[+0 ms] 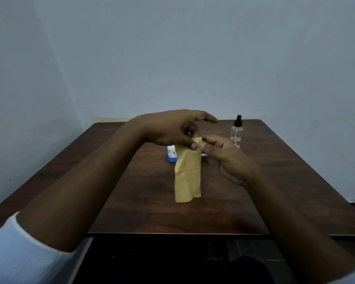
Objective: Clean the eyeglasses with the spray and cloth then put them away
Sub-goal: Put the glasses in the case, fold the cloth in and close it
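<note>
1. Currently, the left hand [172,130] pinches the top edge of a yellow rectangular cleaning cloth [188,175], which hangs down above the dark brown wooden tabletop [131,201].
2. The right hand [223,154] pinches the cloth's upper right corner, fingers curled.
3. A shallow blue case [171,157] lies on the tabletop behind the cloth, partly hidden; its contents are unclear.
4. A clear plastic spray bottle with a black nozzle [236,132] stands upright, far right.

Open table [115,201] flanks the hanging cloth [188,175], which screens the blue case [171,157] (spray bottle [236,132] stands far-right).
</note>
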Motion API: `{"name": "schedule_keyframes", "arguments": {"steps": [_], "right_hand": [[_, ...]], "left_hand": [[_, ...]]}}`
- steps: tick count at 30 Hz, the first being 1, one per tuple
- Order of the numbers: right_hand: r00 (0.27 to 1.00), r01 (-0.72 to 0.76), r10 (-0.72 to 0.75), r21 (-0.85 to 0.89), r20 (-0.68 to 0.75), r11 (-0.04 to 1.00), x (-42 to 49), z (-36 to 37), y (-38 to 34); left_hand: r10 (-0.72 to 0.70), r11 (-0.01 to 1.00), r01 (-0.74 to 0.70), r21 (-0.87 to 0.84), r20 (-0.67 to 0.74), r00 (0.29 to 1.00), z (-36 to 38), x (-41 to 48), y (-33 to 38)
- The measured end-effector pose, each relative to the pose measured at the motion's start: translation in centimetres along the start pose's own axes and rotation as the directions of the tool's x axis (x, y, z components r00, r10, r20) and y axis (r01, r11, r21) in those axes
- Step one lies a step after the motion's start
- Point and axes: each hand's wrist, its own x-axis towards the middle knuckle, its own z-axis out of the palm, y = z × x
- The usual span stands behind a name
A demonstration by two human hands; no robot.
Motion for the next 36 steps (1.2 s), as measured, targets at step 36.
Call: {"name": "schedule_keyframes", "arguments": {"steps": [36], "right_hand": [[0.843,-0.308,0.511,0.629,-0.168,0.714,-0.7,-0.2,-0.5]], "left_hand": [[-0.481,0.101,-0.138,-0.985,-0.17,0.86,11.8,-0.1,-2.1]]}}
